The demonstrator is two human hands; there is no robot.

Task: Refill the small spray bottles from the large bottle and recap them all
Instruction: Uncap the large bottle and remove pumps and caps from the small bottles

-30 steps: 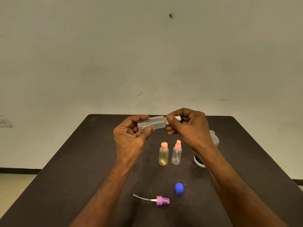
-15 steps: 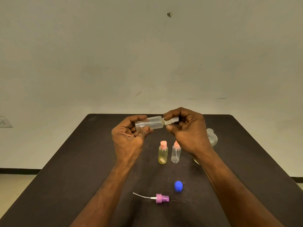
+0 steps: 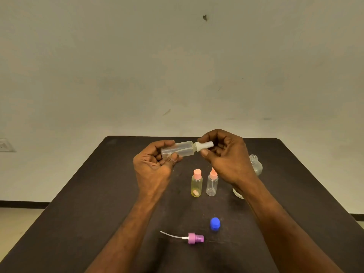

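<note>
clear spray bottle (image 3: 178, 151) — held sideways | left hand (image 3: 155, 166) grips body | right hand (image 3: 226, 156) pinches white cap (image 3: 204, 145)

Light's pretty dim and yellowish over my dark table (image 3: 98, 194), soft with barely any shadows, no real glare, everything's a bit soft and grainy, and the wide lens bends the wall (image 3: 177, 66) edges.

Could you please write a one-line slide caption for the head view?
Left hand holds a clear spray bottle sideways while right hand grips its white cap.
</note>
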